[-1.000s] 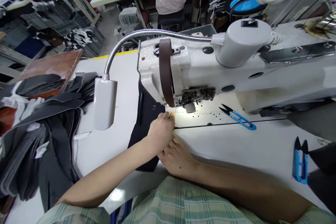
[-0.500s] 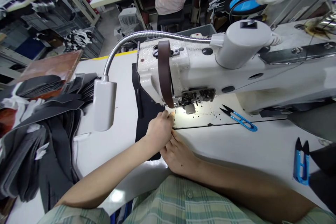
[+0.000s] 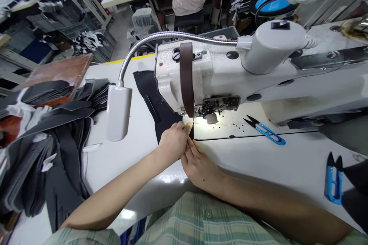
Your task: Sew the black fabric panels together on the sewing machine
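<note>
A dark fabric piece (image 3: 155,103) lies on the white table under the head of the white sewing machine (image 3: 230,72), running away to the back left. My left hand (image 3: 172,141) rests on its near end, fingers pressed together on the cloth just in front of the needle area. My right hand (image 3: 198,164) lies close beside it, fingers extended flat against the fabric's near edge. A brown strap (image 3: 186,80) hangs down the machine's face above both hands.
A gooseneck lamp (image 3: 118,111) stands left of the machine. Stacks of dark cut pieces (image 3: 48,138) fill the table's left side. Blue thread snips (image 3: 266,130) lie right of the needle, another blue pair (image 3: 333,178) at far right. A person sits at a table behind.
The dark fabric has slid away from me under the machine, more of it now showing at the back left. Both hands followed it forward toward the needle.
</note>
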`<state>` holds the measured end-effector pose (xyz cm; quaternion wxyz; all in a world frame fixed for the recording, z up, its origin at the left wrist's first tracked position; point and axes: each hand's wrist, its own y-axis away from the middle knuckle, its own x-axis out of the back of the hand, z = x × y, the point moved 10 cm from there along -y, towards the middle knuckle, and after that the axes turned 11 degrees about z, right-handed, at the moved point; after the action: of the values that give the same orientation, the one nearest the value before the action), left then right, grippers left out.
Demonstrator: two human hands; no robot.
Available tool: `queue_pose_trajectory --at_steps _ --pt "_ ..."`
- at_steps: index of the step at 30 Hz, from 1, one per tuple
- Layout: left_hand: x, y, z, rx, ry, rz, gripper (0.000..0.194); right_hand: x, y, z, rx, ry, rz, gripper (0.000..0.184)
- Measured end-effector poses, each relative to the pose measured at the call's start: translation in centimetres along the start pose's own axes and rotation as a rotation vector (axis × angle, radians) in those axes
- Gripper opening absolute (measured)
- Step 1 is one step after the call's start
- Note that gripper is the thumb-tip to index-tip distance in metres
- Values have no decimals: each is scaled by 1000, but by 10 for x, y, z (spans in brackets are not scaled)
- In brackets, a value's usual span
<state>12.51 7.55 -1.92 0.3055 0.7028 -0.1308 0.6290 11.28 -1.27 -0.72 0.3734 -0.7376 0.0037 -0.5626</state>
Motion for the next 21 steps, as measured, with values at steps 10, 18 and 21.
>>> queue_pose_trajectory --at_steps 10,18,21 --pt "9 -8 2 -54 82 212 36 -12 -3 -15 45 -265 -201 56" --pt "22 -14 -1 -188 53 546 27 -27 -12 -7 26 -223 -234 62" --pt "23 -17 0 -259 35 604 27 -29 -16 -3 21 -231 -253 59"
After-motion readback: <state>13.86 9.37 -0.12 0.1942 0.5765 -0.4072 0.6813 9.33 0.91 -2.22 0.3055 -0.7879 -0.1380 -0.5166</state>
